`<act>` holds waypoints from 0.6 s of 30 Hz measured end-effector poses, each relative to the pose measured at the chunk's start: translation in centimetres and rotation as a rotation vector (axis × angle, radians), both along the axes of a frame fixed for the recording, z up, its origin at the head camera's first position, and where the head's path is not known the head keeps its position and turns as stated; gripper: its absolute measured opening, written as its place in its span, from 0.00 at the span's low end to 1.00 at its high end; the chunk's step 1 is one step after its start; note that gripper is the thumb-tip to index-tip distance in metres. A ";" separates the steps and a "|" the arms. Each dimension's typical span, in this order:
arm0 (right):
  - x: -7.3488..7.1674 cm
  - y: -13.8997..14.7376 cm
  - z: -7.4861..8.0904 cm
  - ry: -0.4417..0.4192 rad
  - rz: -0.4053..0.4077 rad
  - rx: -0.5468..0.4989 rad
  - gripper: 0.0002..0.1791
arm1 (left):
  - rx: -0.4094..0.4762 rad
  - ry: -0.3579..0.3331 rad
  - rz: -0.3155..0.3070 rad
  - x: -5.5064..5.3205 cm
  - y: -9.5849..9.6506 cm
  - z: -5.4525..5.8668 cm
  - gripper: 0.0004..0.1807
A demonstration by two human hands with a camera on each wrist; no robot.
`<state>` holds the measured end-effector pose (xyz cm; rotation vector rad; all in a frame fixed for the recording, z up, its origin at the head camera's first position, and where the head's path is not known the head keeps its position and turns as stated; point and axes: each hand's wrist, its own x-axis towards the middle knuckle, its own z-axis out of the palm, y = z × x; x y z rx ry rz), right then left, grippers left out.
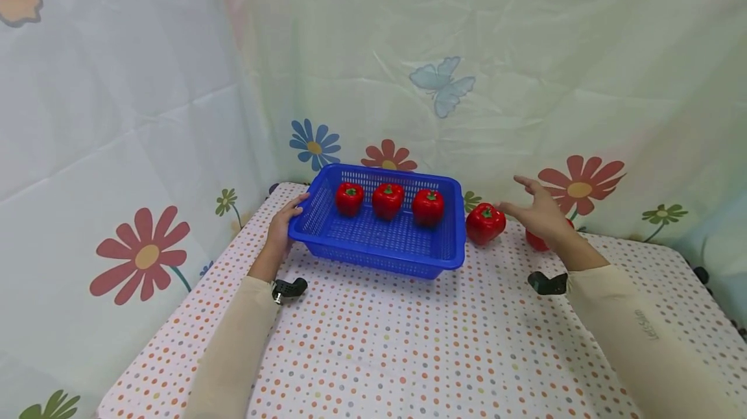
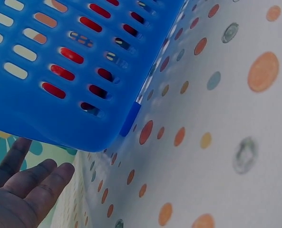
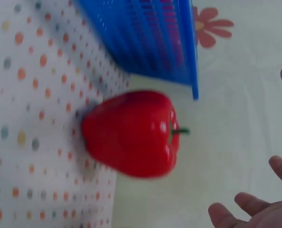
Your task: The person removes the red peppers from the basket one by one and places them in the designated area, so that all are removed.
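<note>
The head camera looks forward and down from above the near side of the worktop [image 1: 362, 341]. The left wrist camera sits low and close against the basket's [image 1: 373, 255] slotted side, tilted. The right wrist camera, also turned sideways, faces one pepper [image 1: 486, 226] nearby, which the head view shares; all three catch the basket.

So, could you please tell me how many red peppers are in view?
5: left pepper, middle pepper and right pepper in the blue basket; a fourth pepper just right of it on the table; a fifth pepper farther right, partly hidden by the right hand.
</note>
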<state>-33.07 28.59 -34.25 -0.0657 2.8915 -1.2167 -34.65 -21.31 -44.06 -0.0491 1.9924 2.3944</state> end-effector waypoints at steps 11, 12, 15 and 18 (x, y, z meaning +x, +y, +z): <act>-1.8 -5.7 -1.2 -0.035 0.150 -0.133 0.55 | -0.003 0.015 -0.003 0.0 0.1 0.1 0.25; -2.0 -6.0 -1.4 -0.036 0.163 -0.147 0.55 | -0.007 0.015 -0.001 0.0 0.1 0.1 0.25; -2.6 -7.0 -1.7 -0.024 0.193 -0.170 0.55 | -0.020 0.017 0.005 0.1 0.1 0.0 0.25; -3.0 -7.8 -2.0 -0.006 0.207 -0.178 0.54 | -0.021 0.020 0.006 0.0 0.1 0.0 0.25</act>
